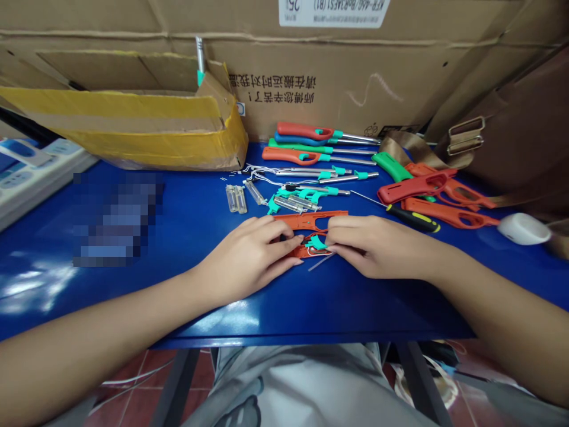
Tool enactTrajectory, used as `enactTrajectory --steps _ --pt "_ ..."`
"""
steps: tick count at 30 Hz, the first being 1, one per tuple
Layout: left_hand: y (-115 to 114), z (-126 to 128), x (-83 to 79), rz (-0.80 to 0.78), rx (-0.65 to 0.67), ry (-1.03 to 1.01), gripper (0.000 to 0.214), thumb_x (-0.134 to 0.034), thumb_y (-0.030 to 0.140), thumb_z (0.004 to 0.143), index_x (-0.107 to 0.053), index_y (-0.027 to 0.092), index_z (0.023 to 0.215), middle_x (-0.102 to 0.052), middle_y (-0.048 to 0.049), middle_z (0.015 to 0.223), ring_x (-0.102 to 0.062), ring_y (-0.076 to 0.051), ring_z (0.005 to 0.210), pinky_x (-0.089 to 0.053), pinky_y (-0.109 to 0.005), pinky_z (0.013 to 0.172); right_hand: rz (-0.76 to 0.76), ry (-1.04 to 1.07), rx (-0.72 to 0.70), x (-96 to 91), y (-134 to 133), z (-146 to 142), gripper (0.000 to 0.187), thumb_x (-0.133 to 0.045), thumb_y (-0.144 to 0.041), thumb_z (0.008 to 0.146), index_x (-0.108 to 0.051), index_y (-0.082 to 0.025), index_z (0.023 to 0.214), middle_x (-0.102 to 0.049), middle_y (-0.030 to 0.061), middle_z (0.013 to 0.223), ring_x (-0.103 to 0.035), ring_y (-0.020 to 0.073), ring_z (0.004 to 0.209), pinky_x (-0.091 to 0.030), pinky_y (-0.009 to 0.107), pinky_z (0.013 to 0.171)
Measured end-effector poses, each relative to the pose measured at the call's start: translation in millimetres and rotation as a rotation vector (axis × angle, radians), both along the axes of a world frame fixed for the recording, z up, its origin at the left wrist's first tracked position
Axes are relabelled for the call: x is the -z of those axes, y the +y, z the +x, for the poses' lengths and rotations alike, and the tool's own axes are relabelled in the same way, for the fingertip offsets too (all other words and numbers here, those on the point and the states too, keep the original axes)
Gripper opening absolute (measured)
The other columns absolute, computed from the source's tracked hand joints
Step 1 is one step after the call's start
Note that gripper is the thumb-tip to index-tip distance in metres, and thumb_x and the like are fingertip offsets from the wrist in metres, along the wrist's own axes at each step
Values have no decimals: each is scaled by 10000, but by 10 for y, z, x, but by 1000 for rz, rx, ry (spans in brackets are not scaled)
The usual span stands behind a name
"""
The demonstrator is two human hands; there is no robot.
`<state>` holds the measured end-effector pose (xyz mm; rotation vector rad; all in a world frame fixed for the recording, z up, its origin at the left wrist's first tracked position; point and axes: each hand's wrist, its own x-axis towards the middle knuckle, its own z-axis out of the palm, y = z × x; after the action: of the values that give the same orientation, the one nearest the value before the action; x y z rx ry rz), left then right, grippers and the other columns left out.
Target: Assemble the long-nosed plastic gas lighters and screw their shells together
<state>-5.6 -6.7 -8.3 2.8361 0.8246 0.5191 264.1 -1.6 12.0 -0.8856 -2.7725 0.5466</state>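
My left hand (pixel 255 255) grips the left end of an orange lighter casing half (pixel 299 251), thumb and fingers closed on its edges. Inside that shell sit a teal trigger (pixel 316 242) and a looped white wire. My right hand (pixel 376 244) is closed in a pinch at the shell's right end, by the trigger; its fingers hide what lies between them. Just beyond, a second orange casing half (pixel 296 222) lies on the blue table, close to both hands. A thin clear tube (pixel 320 263) pokes out below the held shell.
Behind lie assembled lighters (pixel 302 130), metal lighter tubes (pixel 342 178) with wires, clear fuel tanks (pixel 235 198) and loose teal triggers (pixel 306 194). At right are a screwdriver (pixel 413 219) and several casings (pixel 413 185). A yellow-taped carton (pixel 169 142) and a power strip (pixel 40 169) stand left.
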Motion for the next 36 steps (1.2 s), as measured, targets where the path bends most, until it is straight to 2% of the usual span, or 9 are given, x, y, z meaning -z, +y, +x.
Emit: enactTrajectory --steps 4,13,24,36 --pt "-45 21 -31 46 -24 60 297 -527 343 1036 -715 162 1178 -692 -97 1081 -635 -231 965 -528 -375 830 -5 10 1 11 3 -9 218 -463 -194 1017 -633 -170 883 -592 44 870 -571 170 778 -439 297 717" --pt "-49 6 -3 33 -4 -41 278 -559 309 1022 -718 154 1189 -688 -93 1041 -635 -207 934 -560 -353 841 15 22 16 5 -16 -3 223 -459 -219 1031 -639 -172 909 -623 50 886 -587 167 786 -454 287 722" --pt "-68 18 -36 99 -29 57 298 -516 324 1042 -724 183 1202 -701 -84 1064 -620 -213 929 -540 -356 802 -17 38 -26 2 -6 -16 285 -454 -211 1025 -649 -172 822 -597 45 852 -563 151 733 -448 283 694" --pt "-43 1 2 20 -18 1 296 -552 319 1024 -704 193 1245 -673 -93 1080 -607 -215 952 -541 -357 824 -105 160 88 -5 -5 -65 126 -587 -174 963 -676 -171 873 -613 30 844 -565 139 746 -432 265 691"
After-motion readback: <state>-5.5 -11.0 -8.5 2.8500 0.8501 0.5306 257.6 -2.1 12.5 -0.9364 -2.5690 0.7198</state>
